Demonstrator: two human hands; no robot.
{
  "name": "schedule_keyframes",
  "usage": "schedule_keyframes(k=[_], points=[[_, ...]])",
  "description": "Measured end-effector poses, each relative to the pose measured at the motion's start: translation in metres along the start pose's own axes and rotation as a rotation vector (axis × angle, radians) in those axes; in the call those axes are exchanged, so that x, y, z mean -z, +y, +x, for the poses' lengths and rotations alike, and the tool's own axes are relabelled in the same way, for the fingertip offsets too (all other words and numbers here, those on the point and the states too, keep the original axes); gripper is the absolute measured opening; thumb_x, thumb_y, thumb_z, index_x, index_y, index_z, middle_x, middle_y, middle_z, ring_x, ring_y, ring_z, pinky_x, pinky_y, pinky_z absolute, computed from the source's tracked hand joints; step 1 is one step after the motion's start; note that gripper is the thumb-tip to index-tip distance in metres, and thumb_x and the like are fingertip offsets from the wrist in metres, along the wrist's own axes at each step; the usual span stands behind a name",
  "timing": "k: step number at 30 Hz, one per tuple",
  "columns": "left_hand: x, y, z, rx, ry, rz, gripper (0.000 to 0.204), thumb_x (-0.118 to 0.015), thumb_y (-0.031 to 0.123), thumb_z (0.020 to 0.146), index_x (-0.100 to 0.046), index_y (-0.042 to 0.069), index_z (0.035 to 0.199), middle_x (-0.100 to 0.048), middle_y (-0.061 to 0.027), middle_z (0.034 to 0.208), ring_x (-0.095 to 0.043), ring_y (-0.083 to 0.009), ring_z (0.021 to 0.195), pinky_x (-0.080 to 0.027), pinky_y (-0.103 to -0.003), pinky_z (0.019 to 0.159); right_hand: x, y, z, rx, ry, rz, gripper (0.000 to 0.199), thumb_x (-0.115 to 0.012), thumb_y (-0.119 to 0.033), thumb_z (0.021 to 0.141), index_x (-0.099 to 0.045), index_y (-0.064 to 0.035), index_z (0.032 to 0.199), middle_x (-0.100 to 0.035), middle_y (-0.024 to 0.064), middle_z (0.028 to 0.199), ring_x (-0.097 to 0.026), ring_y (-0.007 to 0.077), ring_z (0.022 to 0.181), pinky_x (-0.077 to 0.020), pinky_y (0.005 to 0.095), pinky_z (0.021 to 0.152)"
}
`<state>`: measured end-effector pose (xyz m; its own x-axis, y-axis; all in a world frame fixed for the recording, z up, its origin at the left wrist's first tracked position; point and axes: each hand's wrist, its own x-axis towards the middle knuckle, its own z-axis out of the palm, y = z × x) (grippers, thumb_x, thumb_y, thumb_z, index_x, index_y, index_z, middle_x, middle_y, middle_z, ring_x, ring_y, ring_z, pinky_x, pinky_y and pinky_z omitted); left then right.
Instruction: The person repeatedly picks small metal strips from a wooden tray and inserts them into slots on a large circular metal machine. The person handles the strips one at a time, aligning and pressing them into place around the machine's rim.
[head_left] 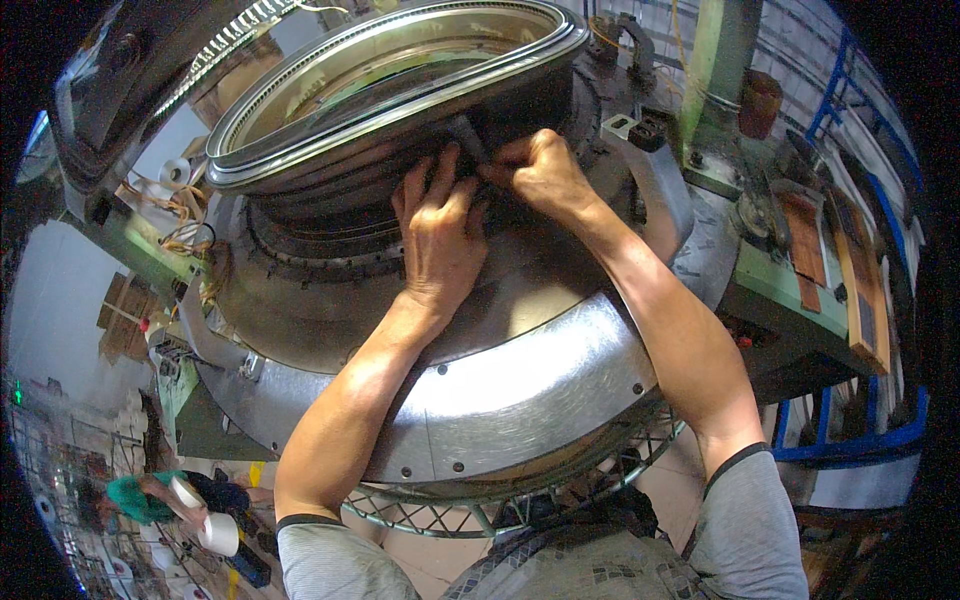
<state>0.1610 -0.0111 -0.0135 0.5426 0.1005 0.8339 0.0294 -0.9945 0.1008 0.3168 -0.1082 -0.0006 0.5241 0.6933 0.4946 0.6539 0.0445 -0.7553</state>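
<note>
Together, left hand (438, 235) pressed flat, grip open, against dark cylinder (500, 110); right hand (540, 170) pinching small grey strip (468, 136) beneath ring (400, 75). Best kept steady, strip seated evenly.

One head-worn fisheye camera is looking steeply down and forward from above the person's chest, sitting close over the large round grey metal machine body (520, 390). Both forearms are entering from the lower edge, reaching up to the shiny ringed metal cylinder (400, 70) near the top. Straight edges are bending toward the dark rim; the floor is showing at lower left.
</note>
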Motion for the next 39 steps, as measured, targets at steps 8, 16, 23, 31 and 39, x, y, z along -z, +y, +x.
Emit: schedule_keyframes(k=[8,16,23,31,39], points=[[0.0040,0.0025,0.0025,-0.008,-0.013,0.041,0.038,-0.073,0.002,0.073,-0.071,0.006,0.111,-0.058,-0.0207,0.137,-0.052,-0.0448,0.122,-0.042,-0.050,0.107,0.0033,-0.0027,-0.0018,-0.029,-0.031,-0.002,0.019,-0.074,-0.016,0.084,-0.077,-0.0010,0.095,-0.074,0.0074,0.075,-0.058,0.0069,0.069,-0.0506,0.0305,0.065],[0.0029,0.0019,0.0020,-0.022,-0.014,0.027,0.038,-0.072,0.003,0.073,-0.071,0.006,0.111,-0.057,-0.0193,0.139,-0.049,-0.0432,0.125,-0.039,-0.052,0.107,0.0030,-0.0057,-0.0031,-0.010,0.015,-0.059,0.022,-0.075,-0.020,0.083,-0.077,-0.0015,0.094,-0.073,0.0118,0.072,-0.059,0.0087,0.067,-0.0507,0.0321,0.065],[0.0044,0.0009,0.0011,-0.027,-0.020,0.036,0.040,-0.070,0.002,0.072,-0.071,0.007,0.113,-0.057,-0.0209,0.138,-0.050,-0.0461,0.124,-0.041,-0.051,0.107,0.0028,-0.0035,-0.0018,-0.001,0.009,-0.051,0.021,-0.075,-0.020,0.083,-0.076,-0.0001,0.091,-0.070,0.0094,0.066,-0.054,0.0075,0.064,-0.0479,0.0314,0.061],[0.0032,0.0008,0.0016,-0.016,-0.024,0.001,0.038,-0.069,0.001,0.071,-0.071,0.005,0.109,-0.056,-0.0178,0.141,-0.048,-0.0422,0.127,-0.036,-0.054,0.108,0.0008,-0.0010,-0.0003,-0.047,0.017,-0.036,0.024,-0.066,-0.012,0.074,-0.078,-0.0028,0.092,-0.073,0.0162,0.079,-0.067,0.0180,0.074,-0.0543,0.0335,0.072],[0.0035,-0.0005,0.0014,-0.016,-0.042,0.034,0.044,-0.070,0.002,0.073,-0.071,0.009,0.116,-0.057,-0.0196,0.140,-0.051,-0.0466,0.123,-0.040,-0.052,0.108,0.0009,-0.0008,0.0000,-0.024,0.032,-0.063,0.021,-0.070,-0.016,0.079,-0.077,-0.0011,0.091,-0.072,0.0133,0.074,-0.063,0.0136,0.070,-0.0520,0.0325,0.067]])
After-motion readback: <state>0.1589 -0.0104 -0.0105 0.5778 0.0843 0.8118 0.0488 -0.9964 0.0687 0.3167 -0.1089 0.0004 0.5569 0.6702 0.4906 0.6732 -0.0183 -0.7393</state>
